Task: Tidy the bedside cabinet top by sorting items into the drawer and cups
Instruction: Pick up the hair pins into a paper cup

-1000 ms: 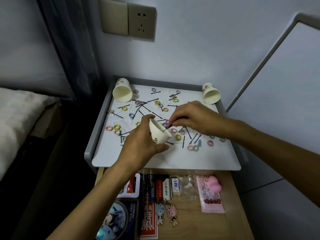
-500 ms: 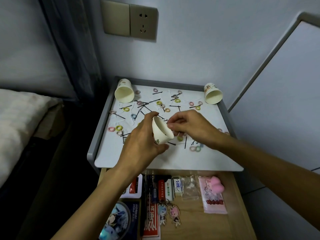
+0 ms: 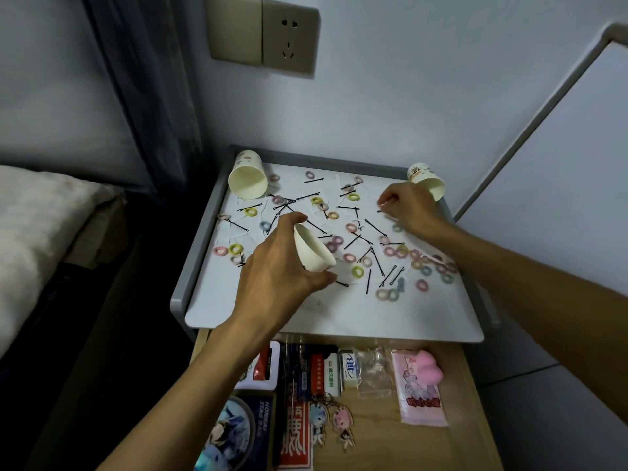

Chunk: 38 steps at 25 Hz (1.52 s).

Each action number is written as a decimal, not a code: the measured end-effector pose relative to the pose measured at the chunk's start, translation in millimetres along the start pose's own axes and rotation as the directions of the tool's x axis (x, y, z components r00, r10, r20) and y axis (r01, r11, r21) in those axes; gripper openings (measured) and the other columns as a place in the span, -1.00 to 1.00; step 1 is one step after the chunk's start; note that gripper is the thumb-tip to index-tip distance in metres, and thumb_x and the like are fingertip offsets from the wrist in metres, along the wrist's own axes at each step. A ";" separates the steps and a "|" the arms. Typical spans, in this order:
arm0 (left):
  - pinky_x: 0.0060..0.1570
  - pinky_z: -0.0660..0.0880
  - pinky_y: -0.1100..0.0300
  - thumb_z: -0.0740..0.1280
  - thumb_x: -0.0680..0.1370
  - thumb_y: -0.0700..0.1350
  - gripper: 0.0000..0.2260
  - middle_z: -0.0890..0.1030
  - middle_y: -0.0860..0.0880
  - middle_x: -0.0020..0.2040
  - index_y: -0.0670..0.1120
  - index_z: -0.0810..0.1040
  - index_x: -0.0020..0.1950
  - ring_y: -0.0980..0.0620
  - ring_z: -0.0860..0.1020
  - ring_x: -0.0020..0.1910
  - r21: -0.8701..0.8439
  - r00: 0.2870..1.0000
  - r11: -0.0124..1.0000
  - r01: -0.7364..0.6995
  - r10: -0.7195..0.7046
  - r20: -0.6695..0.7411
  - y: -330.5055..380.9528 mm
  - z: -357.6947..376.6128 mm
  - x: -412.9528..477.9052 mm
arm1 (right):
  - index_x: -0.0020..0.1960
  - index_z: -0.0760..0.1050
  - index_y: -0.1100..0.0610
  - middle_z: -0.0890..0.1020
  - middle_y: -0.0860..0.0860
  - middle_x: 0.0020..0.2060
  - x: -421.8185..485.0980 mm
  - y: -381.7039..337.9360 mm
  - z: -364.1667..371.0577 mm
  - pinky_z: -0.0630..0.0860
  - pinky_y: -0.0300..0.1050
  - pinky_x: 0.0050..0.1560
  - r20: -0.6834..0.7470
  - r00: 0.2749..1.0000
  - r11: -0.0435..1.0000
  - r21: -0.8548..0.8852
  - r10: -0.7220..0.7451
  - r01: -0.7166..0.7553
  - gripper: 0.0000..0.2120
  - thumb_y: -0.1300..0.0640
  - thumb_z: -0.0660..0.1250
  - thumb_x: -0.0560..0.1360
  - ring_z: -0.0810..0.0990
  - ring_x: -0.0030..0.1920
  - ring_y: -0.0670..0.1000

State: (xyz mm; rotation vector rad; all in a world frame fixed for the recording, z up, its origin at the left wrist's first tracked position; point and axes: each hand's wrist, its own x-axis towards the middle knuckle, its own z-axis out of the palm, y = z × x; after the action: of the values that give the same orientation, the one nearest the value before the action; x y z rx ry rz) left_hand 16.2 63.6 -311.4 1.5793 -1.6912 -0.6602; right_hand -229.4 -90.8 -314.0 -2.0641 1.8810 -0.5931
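My left hand (image 3: 278, 266) grips a small paper cup (image 3: 312, 249), tilted with its mouth up and to the left, above the white cabinet top (image 3: 272, 311). My right hand (image 3: 407, 209) is far back on the right, fingers curled down onto the surface at a black hairpin (image 3: 382, 211); whether it pinches the pin is hidden. Several black hairpins (image 3: 375, 227) and small coloured hair ties (image 3: 356, 271) lie scattered over the top. A second paper cup (image 3: 246, 180) lies on its side at the back left, a third paper cup (image 3: 428, 181) at the back right.
Below the top, the open wooden drawer (image 3: 380, 419) holds cards, small boxes, keychains, a plastic bag and a pink packet (image 3: 419, 389). A bed (image 3: 40, 239) lies to the left, a wall socket (image 3: 289, 39) above, a white panel on the right.
My right hand has left the cup's mouth and reached back and right to the far side of the top. The left hand with the cup has stayed near the middle.
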 end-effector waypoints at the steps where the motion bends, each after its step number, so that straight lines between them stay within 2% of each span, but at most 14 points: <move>1: -0.09 0.45 0.15 0.59 0.29 0.06 -0.24 0.56 0.07 0.18 0.10 0.28 0.37 0.07 0.46 0.01 -0.007 1.000 1.000 -0.001 0.001 0.006 -0.1 0.1 1.1 | -0.08 0.63 0.13 0.67 0.10 -0.11 12.9 13.8 1.3 0.49 -0.16 -0.23 -0.010 1.000 0.998 -0.051 0.025 -0.026 -0.94 0.24 0.40 0.48 0.59 -0.18 0.00; 5: -0.08 0.40 0.18 0.59 0.29 0.06 -0.24 0.55 0.07 0.20 0.11 0.27 0.38 0.10 0.43 0.00 -0.016 1.000 1.000 0.003 -0.003 0.023 -5.2 0.7 4.8 | -0.10 0.63 0.18 0.67 0.11 -0.11 38.8 37.2 17.5 0.54 -0.05 -0.07 0.062 0.998 0.988 -0.148 -0.032 0.041 -0.96 0.26 0.45 0.45 0.61 -0.09 0.07; 8: -0.10 0.40 0.19 0.59 0.29 0.06 -0.23 0.54 0.08 0.21 0.12 0.26 0.39 0.10 0.43 0.00 -0.012 0.999 1.000 0.009 -0.009 0.040 -8.4 -1.3 5.7 | -0.15 0.61 0.17 0.68 0.11 -0.11 44.9 43.2 23.5 0.49 -0.13 -0.11 0.076 0.996 0.992 -0.117 -0.041 0.050 -0.94 0.29 0.45 0.44 0.59 -0.12 0.02; 11: -0.11 0.40 0.20 0.59 0.29 0.07 -0.23 0.54 0.09 0.19 0.14 0.25 0.38 0.10 0.44 -0.02 -0.012 0.999 1.000 0.018 -0.018 0.039 -11.8 -4.2 5.5 | -0.17 0.59 0.18 0.67 0.14 -0.11 50.2 43.1 23.1 0.51 -0.08 -0.07 0.084 0.995 0.992 -0.110 -0.049 0.058 -0.93 0.30 0.46 0.43 0.61 -0.08 0.10; 15: -0.13 0.38 0.22 0.59 0.29 0.07 -0.23 0.55 0.10 0.18 0.15 0.25 0.38 0.11 0.44 -0.03 -0.007 0.999 1.000 0.019 -0.019 0.043 -12.1 -4.8 5.0 | -0.08 0.61 0.19 0.66 0.15 -0.08 54.4 39.3 25.0 0.55 0.00 -0.03 0.141 0.990 0.968 -0.244 -0.022 0.056 -0.95 0.21 0.40 0.50 0.60 -0.08 0.11; 18: -0.12 0.39 0.23 0.59 0.30 0.07 -0.23 0.54 0.09 0.20 0.14 0.26 0.38 0.11 0.44 -0.02 -0.013 0.999 1.000 0.014 -0.014 0.042 -10.3 -5.4 5.3 | -0.05 0.51 0.11 0.62 0.12 -0.08 50.1 33.4 24.7 0.56 0.07 -0.10 0.141 0.989 0.938 -0.337 -0.038 0.084 -0.94 0.13 0.30 0.57 0.57 -0.11 0.10; 20: -0.11 0.41 0.23 0.59 0.30 0.06 -0.24 0.54 0.08 0.21 0.12 0.26 0.39 0.10 0.45 -0.01 -0.018 0.999 1.000 0.011 -0.010 0.039 -9.6 -5.6 4.6 | -0.05 0.47 0.10 0.62 0.10 -0.10 46.9 28.1 21.7 0.58 0.11 -0.11 0.043 0.996 0.952 -0.294 -0.075 0.084 -0.94 0.17 0.24 0.59 0.58 -0.11 0.10; 23: -0.10 0.40 0.22 0.59 0.30 0.06 -0.25 0.54 0.07 0.21 0.12 0.27 0.38 0.10 0.44 -0.01 -0.015 0.999 1.000 0.006 -0.005 0.038 -7.5 -5.2 3.8 | 0.00 0.54 0.10 0.63 0.08 -0.14 39.6 19.8 13.3 0.58 0.04 -0.14 -0.045 0.997 0.994 -0.092 -0.059 0.055 -0.92 0.21 0.28 0.57 0.60 -0.15 0.08; 25: -0.10 0.39 0.22 0.59 0.31 0.06 -0.25 0.54 0.06 0.21 0.11 0.27 0.39 0.09 0.43 -0.01 -0.014 0.999 1.000 0.005 -0.005 0.038 -6.2 -4.8 3.8 | 0.03 0.62 0.15 0.66 0.08 -0.15 27.5 15.6 13.0 0.58 -0.05 -0.20 0.059 0.995 0.992 -0.094 -0.080 0.085 -0.89 0.23 0.35 0.54 0.62 -0.20 0.04; 27: -0.11 0.37 0.22 0.59 0.30 0.06 -0.25 0.55 0.06 0.21 0.10 0.27 0.39 0.10 0.43 -0.01 -0.010 0.999 1.000 0.004 -0.003 0.036 -5.5 -4.2 4.0 | 0.00 0.66 0.18 0.69 0.11 -0.12 16.7 15.8 20.2 0.53 -0.12 -0.14 0.149 0.983 0.966 -0.216 -0.110 0.141 -0.89 0.21 0.40 0.49 0.63 -0.16 0.05; 29: -0.11 0.36 0.22 0.59 0.31 0.07 -0.25 0.55 0.06 0.20 0.10 0.28 0.38 0.10 0.43 -0.01 -0.014 0.999 1.000 0.003 -0.002 0.039 -4.6 -3.1 2.9 | -0.04 0.68 0.17 0.70 0.11 -0.10 10.1 17.0 27.5 0.52 -0.11 -0.10 0.150 0.985 0.965 -0.235 -0.084 0.118 -0.89 0.20 0.43 0.45 0.63 -0.11 0.08; 32: -0.10 0.37 0.22 0.58 0.31 0.08 -0.25 0.55 0.06 0.21 0.10 0.28 0.38 0.09 0.45 0.02 -0.015 0.999 1.000 0.000 0.001 0.041 -4.0 -2.9 2.3 | -0.09 0.69 0.19 0.71 0.12 -0.13 8.2 14.0 34.1 0.48 -0.14 -0.15 0.093 0.996 0.981 -0.191 -0.016 0.034 -0.92 0.22 0.45 0.43 0.64 -0.10 0.09; 35: -0.10 0.37 0.23 0.58 0.31 0.07 -0.26 0.54 0.06 0.22 0.09 0.28 0.39 0.10 0.44 0.02 -0.017 0.999 1.000 -0.003 0.003 0.042 -4.0 -3.6 3.3 | -0.11 0.67 0.23 0.70 0.16 -0.22 5.7 11.1 39.9 0.56 -0.06 -0.16 0.086 0.995 0.967 -0.255 0.050 -0.027 -0.87 0.18 0.39 0.50 0.64 -0.20 0.12; 38: -0.11 0.36 0.24 0.58 0.32 0.07 -0.26 0.54 0.06 0.22 0.08 0.28 0.39 0.11 0.43 0.01 -0.019 0.999 1.000 -0.005 0.006 0.041 -3.9 -4.4 2.7 | -0.06 0.56 0.20 0.66 0.14 -0.28 4.8 8.2 43.6 0.62 0.07 -0.18 0.135 0.979 0.933 -0.345 0.151 -0.097 -0.85 0.14 0.26 0.57 0.63 -0.32 0.15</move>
State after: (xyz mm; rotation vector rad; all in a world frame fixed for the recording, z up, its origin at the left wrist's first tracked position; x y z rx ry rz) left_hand 22.0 61.0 -311.3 1.5570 -1.7137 -0.7091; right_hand -215.3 -99.2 -355.5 -2.0929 2.1147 -0.0712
